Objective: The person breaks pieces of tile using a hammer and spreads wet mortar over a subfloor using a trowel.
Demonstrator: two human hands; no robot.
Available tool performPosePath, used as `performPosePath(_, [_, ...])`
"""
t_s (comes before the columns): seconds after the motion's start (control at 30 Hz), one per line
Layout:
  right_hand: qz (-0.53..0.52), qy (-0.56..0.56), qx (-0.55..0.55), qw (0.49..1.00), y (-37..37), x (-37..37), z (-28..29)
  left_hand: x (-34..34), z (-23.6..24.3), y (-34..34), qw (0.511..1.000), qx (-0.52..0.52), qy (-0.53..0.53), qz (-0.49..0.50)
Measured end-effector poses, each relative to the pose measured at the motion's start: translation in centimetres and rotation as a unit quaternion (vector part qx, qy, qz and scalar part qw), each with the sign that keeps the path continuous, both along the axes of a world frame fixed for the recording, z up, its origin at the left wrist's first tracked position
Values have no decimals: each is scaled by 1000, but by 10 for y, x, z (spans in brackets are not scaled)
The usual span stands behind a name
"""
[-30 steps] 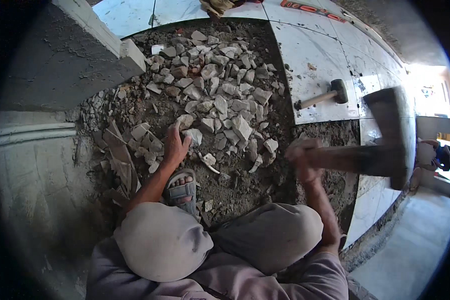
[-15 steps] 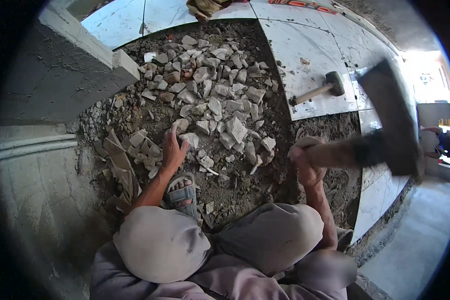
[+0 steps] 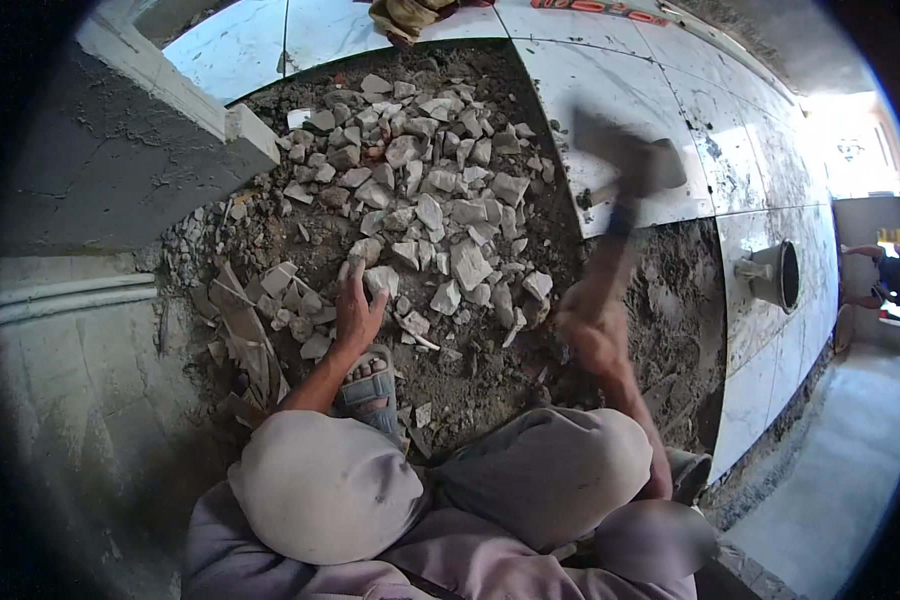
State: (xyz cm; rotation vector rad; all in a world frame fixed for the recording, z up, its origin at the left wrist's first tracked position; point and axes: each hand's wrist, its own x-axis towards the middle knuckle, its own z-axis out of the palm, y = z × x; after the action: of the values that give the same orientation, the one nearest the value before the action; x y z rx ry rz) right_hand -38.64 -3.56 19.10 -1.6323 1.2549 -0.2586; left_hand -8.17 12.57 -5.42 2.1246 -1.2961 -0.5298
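Beside a pale broken stone [image 3: 382, 281], my left hand [image 3: 355, 318] rests with its fingers apart, the stone lying between thumb and fingers. Whether it grips the stone I cannot tell for sure. My right hand [image 3: 592, 330] is wrapped round the wooden handle of a big hammer [image 3: 613, 245]. Its heavy head is raised over the right side of the rubble and smeared by motion. Broken stones [image 3: 430, 213] lie in a heap on dark soil before me. A mallet [image 3: 668, 166] on the tiles behind the hammer is partly hidden by it.
White tiles [image 3: 610, 75] border the dug-up soil at the back and right. A grey bucket [image 3: 773, 274] stands on the right tiles. A rough grey block [image 3: 120, 150] and pale pipes [image 3: 70, 297] are at left. My sandalled foot [image 3: 370, 385] is near the stones. Another person [image 3: 885, 280] is at far right.
The hammer has swung from the right inward to the left, uncovering the bucket and now overlapping the mallet. My left hand stays by the same stone with hardly any movement.
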Motion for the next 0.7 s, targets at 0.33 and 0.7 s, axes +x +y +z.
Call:
performPosePath(0.33, [90,199,158,963,34,-53,-177,-20,16,-15,999,28,30,-20])
performPosePath(0.7, [-18,-165,-255,953,-49,24,6,-7,5,-11,1000,-13,-18,-16])
